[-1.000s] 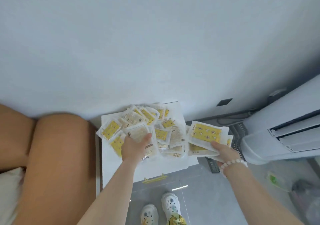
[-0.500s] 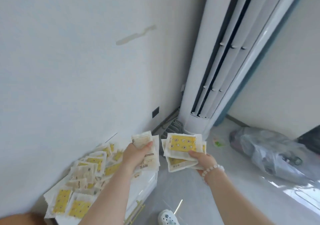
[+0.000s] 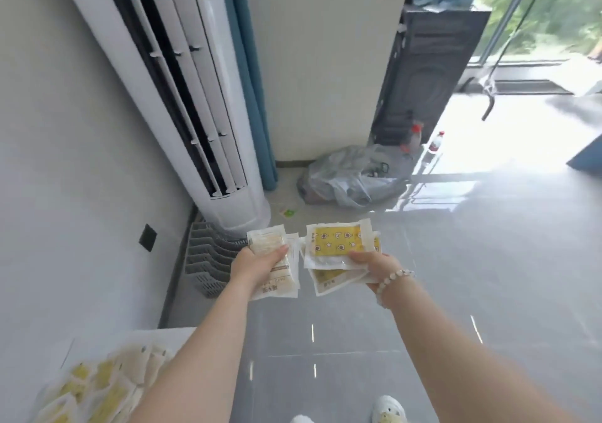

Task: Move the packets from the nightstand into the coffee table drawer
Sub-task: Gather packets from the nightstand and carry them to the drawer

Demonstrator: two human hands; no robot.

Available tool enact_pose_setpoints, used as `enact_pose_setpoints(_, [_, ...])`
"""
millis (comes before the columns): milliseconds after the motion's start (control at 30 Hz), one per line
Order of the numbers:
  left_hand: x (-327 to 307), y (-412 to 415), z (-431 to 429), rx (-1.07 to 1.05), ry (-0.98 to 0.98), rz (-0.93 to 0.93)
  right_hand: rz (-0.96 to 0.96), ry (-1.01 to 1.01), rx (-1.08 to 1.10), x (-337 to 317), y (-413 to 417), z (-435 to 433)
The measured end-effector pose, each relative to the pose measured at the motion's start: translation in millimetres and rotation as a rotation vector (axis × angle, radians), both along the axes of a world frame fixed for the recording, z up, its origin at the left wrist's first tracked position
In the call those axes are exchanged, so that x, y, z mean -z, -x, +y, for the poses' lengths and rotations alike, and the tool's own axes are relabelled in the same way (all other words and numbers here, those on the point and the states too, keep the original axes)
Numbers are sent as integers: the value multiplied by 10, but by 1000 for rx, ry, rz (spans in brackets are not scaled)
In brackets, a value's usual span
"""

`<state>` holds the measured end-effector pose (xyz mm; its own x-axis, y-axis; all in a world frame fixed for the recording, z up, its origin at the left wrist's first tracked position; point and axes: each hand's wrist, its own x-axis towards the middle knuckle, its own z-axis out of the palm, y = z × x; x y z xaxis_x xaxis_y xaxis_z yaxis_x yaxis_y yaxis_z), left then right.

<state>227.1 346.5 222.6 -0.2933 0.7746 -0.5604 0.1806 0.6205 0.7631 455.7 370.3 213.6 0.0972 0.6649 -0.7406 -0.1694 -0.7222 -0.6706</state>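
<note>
My left hand grips a small stack of white packets, printed backs up, held out over the grey floor. My right hand, with a bead bracelet on the wrist, pinches a second stack of packets; the top one shows a yellow patterned face. Several more yellow and white packets lie heaped on the white nightstand at the lower left, behind my left forearm. The coffee table and its drawer are out of view.
A tall white air conditioner stands by the left wall with a grey rack at its foot. A plastic bag, two bottles and a black cabinet sit ahead. Open grey tile floor stretches right toward a glass door.
Both hands lifted their packet stacks off the nightstand. The view swung right, away from the wall and nightstand toward the room, and the nightstand now lies at the lower left.
</note>
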Motion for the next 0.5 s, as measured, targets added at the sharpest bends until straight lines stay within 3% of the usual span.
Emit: enact_pose_setpoints(500, [-76, -3491, 288, 616, -13, -9, 47, 54, 478, -77, -3140, -1078])
